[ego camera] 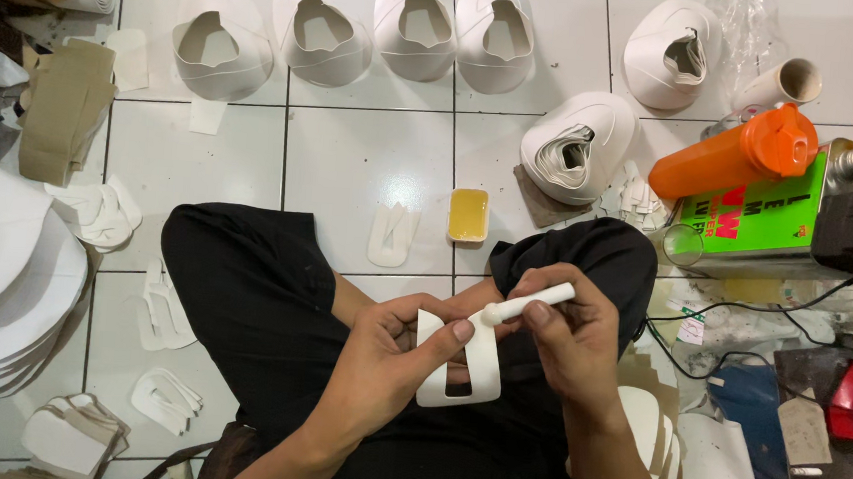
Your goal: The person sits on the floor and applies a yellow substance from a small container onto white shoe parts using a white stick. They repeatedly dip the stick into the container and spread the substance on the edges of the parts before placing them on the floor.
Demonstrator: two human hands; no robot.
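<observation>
Left hand (378,361) gripped white cut-out piece (458,367) over lap; right hand (565,334) pinched white applicator stick (527,304) touching it. At 12 o'clock, small dish (468,214) on floor held yellow glue.

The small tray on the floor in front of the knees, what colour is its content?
Yellow. The small tray holds a yellow substance, seen best in the head view, on the white tiled floor.

Six white shoe uppers (222,52), one orange bottle (738,151), one glue dish (468,215).
</observation>
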